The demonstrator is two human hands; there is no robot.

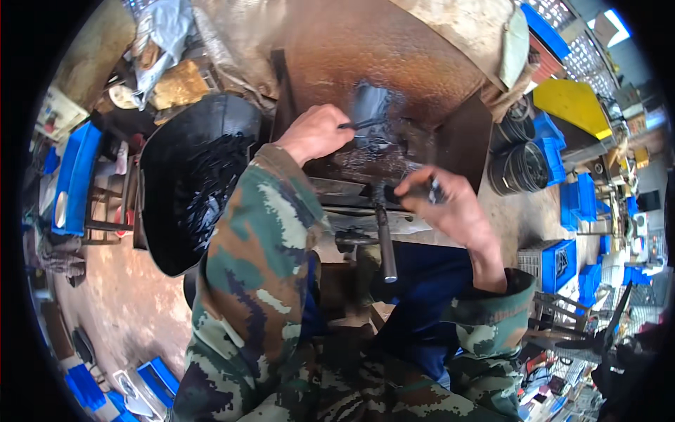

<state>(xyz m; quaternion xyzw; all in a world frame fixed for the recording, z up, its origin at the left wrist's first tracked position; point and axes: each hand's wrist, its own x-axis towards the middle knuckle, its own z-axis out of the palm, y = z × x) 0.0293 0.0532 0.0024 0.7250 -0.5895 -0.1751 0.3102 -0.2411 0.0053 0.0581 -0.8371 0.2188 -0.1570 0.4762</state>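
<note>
My left hand (318, 132) is closed on one end of a thin dark strip (362, 124). The strip's other end reaches across the front of a wet grey block or wheel (370, 103), whose kind I cannot make out. My right hand (450, 211) is smeared by motion. Its fingers curl about something dark beside a metal bar (386, 243); what it is does not show clearly. The bar juts towards me from the front edge of a wet brown metal trough (415, 49). Dark, wet grime covers the trough bottom around the block.
Left of the trough stands a big black tub (165, 169) holding many loose dark strips (211, 183). At the right are black buckets (519, 169), blue crates (559, 264) and a yellow panel (573, 105). A blue tray (76, 179) rests on a stand at far left.
</note>
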